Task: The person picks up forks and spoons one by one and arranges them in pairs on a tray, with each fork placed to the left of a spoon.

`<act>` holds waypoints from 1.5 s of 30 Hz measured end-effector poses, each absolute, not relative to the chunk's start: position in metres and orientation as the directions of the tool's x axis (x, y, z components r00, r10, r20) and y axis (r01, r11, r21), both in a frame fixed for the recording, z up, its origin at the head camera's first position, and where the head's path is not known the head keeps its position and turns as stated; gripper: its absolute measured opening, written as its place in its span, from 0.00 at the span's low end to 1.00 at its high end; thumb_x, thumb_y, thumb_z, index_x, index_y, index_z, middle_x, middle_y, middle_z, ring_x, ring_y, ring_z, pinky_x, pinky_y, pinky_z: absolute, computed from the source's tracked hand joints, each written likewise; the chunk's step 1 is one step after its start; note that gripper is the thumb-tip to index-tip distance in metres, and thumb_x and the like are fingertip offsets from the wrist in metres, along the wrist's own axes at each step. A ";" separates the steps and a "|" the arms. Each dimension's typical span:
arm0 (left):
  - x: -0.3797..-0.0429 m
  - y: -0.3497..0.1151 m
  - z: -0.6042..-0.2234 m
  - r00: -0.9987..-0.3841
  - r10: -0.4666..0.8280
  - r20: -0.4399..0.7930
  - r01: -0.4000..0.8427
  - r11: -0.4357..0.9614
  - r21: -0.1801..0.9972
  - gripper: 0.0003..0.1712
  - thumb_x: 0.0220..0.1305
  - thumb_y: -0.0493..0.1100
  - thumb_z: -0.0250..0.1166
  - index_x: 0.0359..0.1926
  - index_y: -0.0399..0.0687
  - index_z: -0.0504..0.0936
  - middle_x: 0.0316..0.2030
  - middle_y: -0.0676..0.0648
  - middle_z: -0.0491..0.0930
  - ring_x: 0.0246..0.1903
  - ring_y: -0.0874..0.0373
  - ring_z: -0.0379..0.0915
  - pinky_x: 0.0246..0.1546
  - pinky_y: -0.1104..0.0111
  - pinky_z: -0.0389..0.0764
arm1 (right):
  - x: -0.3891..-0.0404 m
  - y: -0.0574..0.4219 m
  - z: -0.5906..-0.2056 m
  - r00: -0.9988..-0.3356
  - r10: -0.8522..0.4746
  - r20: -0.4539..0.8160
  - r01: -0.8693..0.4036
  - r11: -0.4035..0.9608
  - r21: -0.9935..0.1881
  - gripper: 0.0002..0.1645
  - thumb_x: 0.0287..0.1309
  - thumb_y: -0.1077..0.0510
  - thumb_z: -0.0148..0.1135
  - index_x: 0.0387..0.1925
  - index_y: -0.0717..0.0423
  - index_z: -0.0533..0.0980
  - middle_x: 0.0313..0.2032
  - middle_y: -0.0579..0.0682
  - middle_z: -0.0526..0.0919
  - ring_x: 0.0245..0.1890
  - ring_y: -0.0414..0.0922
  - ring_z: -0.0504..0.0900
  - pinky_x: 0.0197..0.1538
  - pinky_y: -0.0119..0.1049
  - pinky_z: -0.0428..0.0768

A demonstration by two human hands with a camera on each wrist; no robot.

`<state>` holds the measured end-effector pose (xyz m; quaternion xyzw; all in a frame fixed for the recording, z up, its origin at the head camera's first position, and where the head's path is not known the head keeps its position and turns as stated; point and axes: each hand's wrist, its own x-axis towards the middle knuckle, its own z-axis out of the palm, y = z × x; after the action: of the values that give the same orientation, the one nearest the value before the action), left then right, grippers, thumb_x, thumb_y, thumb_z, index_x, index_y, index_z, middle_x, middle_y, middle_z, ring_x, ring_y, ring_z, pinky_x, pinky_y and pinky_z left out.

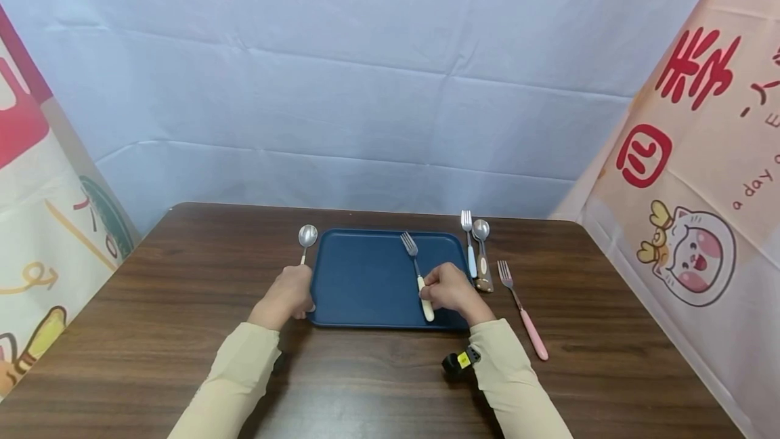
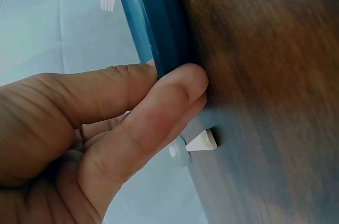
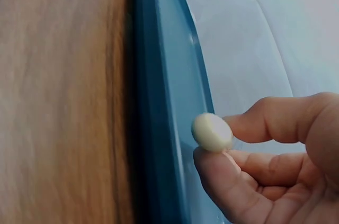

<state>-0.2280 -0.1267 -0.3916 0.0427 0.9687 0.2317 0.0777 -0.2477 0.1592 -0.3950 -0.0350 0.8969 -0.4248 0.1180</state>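
Observation:
A blue rectangular tray (image 1: pixel 365 283) lies on the wooden table. My left hand (image 1: pixel 291 292) pinches the tray's left edge near its front corner; in the left wrist view the thumb and fingers clasp the blue rim (image 2: pixel 153 28). Over the right part of the tray, my right hand (image 1: pixel 449 288) pinches the cream handle of a fork (image 1: pixel 425 283), its tines pointing away from me. The right wrist view shows the rounded end of that handle (image 3: pixel 212 132) between thumb and fingers. Whether the fork touches the tray I cannot tell.
Left of the tray is a spoon (image 1: pixel 307 237), its handle partly hidden by my left hand. To the right lie a fork with a light blue handle (image 1: pixel 472 259), a brown-handled spoon (image 1: pixel 483 269) and a pink-handled fork (image 1: pixel 533 334). A pale cloth (image 1: pixel 365 120) hangs behind the table.

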 end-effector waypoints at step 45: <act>-0.229 -0.127 -0.390 -0.979 0.131 -0.159 0.041 0.881 0.472 0.07 0.45 0.23 0.65 0.22 0.31 0.75 0.08 0.47 0.72 0.09 0.59 0.72 0.14 0.70 0.74 | -0.260 0.090 -0.404 -0.920 -0.322 -0.223 0.057 0.452 -0.890 0.07 0.51 0.70 0.59 0.33 0.71 0.80 0.28 0.56 0.82 0.24 0.43 0.79 0.30 0.37 0.80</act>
<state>-0.2291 -0.1274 -0.3900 0.0446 0.9652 0.2402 0.0935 -0.2598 0.0900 -0.4035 -0.0795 0.8320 -0.5176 0.1832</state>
